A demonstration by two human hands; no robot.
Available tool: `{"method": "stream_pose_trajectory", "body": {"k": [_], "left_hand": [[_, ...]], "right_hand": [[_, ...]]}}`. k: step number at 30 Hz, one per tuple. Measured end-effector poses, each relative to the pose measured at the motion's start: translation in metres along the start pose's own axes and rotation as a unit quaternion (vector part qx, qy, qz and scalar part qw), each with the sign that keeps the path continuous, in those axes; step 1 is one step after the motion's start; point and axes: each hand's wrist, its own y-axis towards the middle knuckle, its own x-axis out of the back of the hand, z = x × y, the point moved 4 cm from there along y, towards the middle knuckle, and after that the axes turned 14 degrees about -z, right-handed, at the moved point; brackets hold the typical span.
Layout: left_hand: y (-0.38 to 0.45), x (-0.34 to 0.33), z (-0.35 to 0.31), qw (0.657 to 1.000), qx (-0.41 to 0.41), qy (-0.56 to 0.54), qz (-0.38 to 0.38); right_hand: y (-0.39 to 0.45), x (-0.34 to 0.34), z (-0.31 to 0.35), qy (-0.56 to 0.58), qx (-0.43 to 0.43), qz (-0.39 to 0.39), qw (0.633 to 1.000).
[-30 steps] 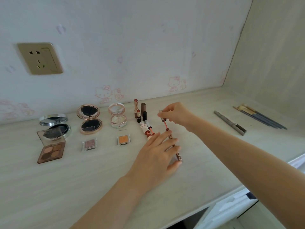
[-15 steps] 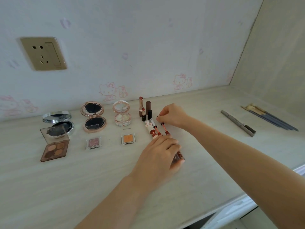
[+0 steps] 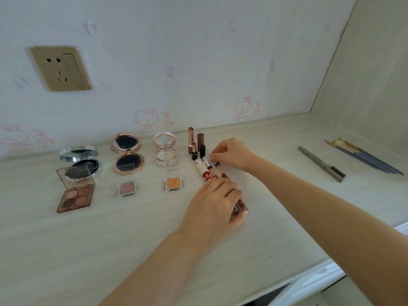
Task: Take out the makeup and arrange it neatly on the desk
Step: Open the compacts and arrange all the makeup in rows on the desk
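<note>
Okay, my right hand (image 3: 234, 154) is pinching the cap end of a lip gloss wand (image 3: 218, 167), fingers curled tight around it, just right of the standing lipsticks (image 3: 191, 140). My left hand (image 3: 217, 203) is resting nearer me than those lipsticks, fingers curled over the lip gloss tube (image 3: 239, 206), pinning it to the desk (image 3: 132, 239). The wand is lying flat, its long axis running from the cap beside the lipsticks down toward me, applicator tip pointing at my left hand. Two other glosses (image 3: 204, 170) are lying parallel between it and the lipsticks. To do this well, I'm thinking: keep the wand parallel to its neighbours, ends level, spacing even, and don't knock the upright lipsticks. Well to the right of the lipsticks, a grey pencil (image 3: 320, 163) and brushes (image 3: 362, 155) are waiting.
</note>
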Motion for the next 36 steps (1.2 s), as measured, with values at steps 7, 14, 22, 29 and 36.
{"method": "stream_pose_trajectory", "body": {"k": [7,14,22,29,36], "left_hand": [[-0.001,-0.001,0.0,1.0,0.003,0.001,-0.003],[-0.002,0.0,-0.001,1.0,0.006,-0.002,-0.006],[0.002,0.001,-0.007,1.0,0.007,0.006,0.018],[0.027,-0.009,-0.024,1.0,-0.003,-0.004,0.014],[0.075,-0.05,-0.052,0.996,-0.001,-0.042,0.074]], "right_hand": [[-0.005,0.008,0.0,-0.005,0.003,-0.001,1.0],[-0.021,0.027,-0.004,-0.015,0.013,-0.001,1.0],[-0.062,0.066,-0.034,-0.124,0.089,-0.027,0.988],[-0.104,0.116,-0.074,-0.163,0.091,-0.075,0.98],[-0.132,0.167,-0.116,-0.191,0.067,-0.123,0.972]]}}
